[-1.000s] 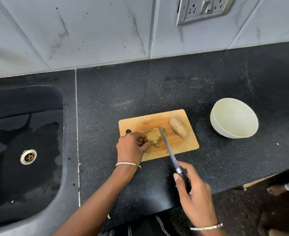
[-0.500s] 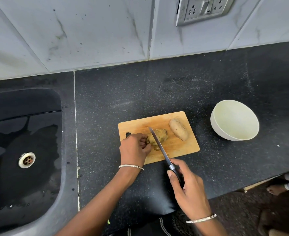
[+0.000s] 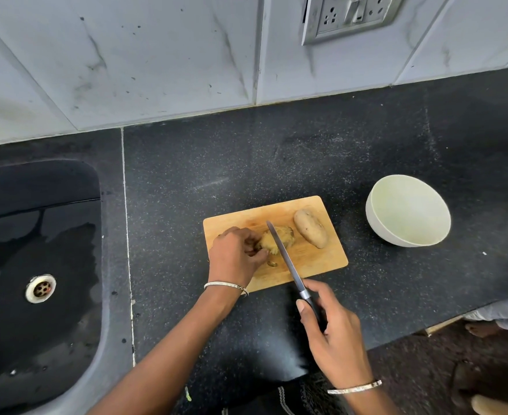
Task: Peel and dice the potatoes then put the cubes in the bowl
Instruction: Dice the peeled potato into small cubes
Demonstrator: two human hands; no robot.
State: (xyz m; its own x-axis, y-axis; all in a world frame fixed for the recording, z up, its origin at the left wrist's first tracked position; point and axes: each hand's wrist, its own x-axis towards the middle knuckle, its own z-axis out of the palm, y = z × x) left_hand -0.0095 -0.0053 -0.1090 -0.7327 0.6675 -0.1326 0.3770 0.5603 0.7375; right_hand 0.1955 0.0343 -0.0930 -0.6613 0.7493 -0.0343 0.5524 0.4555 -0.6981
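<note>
Head view has the right hand (image 3: 333, 333) with its grip clamped on the dark handle of a knife (image 3: 285, 256). The blade runs far and left, lying across a partly peeled potato (image 3: 279, 239). The left hand (image 3: 235, 256) has its grip curled on that potato's left end, holding it on the wooden cutting board (image 3: 315, 262). A small peel scrap (image 3: 272, 263) lies just near of it. An unpeeled potato (image 3: 310, 232) lies on the board's far right part, just beside the cut one. Each wrist wears a thin metal bangle. A white bowl (image 3: 378, 229) stands upright right of the board, apart from it. All rest on a black speckled worktop (image 3: 246, 163). A wet black sink (image 3: 37, 235) with a metal drain (image 3: 40, 288) lies to the left. Pale marbled wall tiles (image 3: 127, 55) stand on the far side, carrying a socket plate (image 3: 348, 16).
</note>
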